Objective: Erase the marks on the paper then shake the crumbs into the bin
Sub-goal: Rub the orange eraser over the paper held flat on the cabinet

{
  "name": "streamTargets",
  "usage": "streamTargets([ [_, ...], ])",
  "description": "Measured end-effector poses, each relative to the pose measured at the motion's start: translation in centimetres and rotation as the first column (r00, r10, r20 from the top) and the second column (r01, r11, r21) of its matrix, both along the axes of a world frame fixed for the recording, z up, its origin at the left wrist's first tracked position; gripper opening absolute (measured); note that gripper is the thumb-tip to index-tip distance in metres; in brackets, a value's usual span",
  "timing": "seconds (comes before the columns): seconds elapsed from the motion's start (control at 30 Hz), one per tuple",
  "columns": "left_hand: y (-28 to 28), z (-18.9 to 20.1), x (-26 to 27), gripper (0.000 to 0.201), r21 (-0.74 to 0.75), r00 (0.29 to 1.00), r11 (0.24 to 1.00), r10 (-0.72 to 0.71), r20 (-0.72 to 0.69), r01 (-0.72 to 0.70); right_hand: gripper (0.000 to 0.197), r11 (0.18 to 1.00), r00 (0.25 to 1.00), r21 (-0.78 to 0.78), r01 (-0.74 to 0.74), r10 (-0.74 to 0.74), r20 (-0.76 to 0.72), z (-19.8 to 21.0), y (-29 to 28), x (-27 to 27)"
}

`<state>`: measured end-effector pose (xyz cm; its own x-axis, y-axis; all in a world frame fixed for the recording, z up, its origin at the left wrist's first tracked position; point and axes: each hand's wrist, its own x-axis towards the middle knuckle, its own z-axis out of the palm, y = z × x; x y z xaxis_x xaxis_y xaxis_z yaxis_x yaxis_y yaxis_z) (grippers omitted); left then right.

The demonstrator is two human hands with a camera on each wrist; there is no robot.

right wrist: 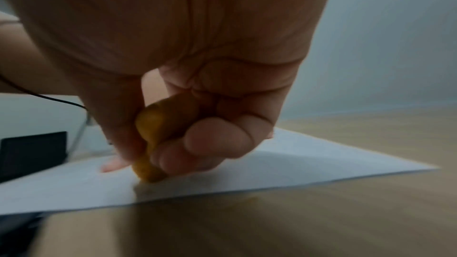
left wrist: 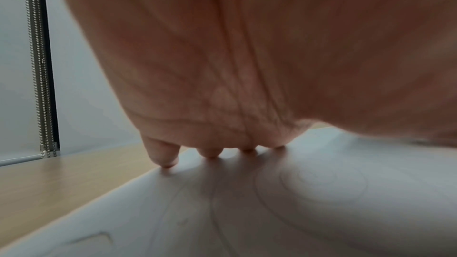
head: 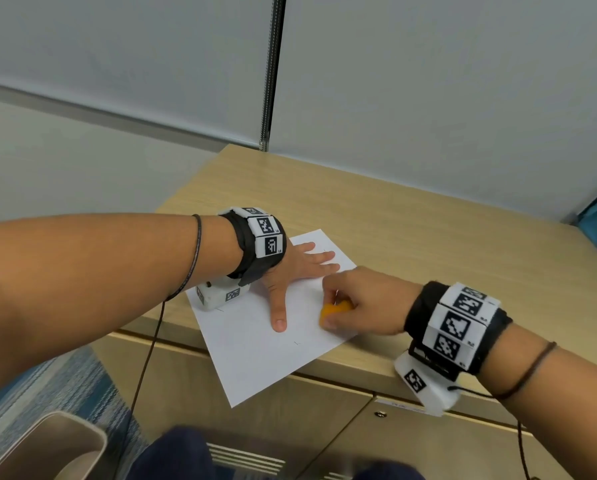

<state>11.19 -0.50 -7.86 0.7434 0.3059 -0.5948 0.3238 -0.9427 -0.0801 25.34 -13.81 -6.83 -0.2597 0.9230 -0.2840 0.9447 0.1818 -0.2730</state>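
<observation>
rounded orange eraser (head: 333,310) on flat paper (head: 255,355)

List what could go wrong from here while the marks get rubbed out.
1. The paper hangs over the desk's front edge; hard rubbing with the eraser might crease or tear it there.
2. Only the left hand pins the sheet, so it may slip.
3. Crumbs could fall off the overhanging corner onto the floor, missing the bin.
</observation>
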Motion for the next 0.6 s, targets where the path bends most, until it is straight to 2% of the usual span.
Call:
streamTargets([
  [0.1,0.2,-0.2,0.0,0.15,0.002,1.0,1.0,0.006,0.0,-0.006,0.021,0.998,0.998,-0.019,-0.055,0.055,0.017,0.1,-0.7,-0.8],
  [0.3,0.3,-0.4,0.0,0.15,0.017,1.0,1.0,0.021,-0.018,-0.021,0.023,0.961,0.962,0.113,0.251,-0.26,0.077,0.5,1.9,2.1],
  [0.37,0.2,-0.4,0.1,0.149,0.03,1.0,0.999,0.017,-0.018,-0.017,0.024,0.968,0.969,0.124,0.217,-0.229,0.094,0.1,1.5,1.3],
  [0.5,0.0,-0.4,0.1,0.151,0.021,1.0,1.0,0.014,0.007,-0.014,0.025,0.998,0.997,0.051,0.024,-0.028,0.067,0.1,-0.7,-1.6],
  [0.6,0.1,-0.2,0.1,0.151,0.013,1.0,1.0,0.021,0.016,-0.021,0.024,0.998,0.997,0.044,0.05,-0.053,0.064,0.6,-0.4,-1.1],
])
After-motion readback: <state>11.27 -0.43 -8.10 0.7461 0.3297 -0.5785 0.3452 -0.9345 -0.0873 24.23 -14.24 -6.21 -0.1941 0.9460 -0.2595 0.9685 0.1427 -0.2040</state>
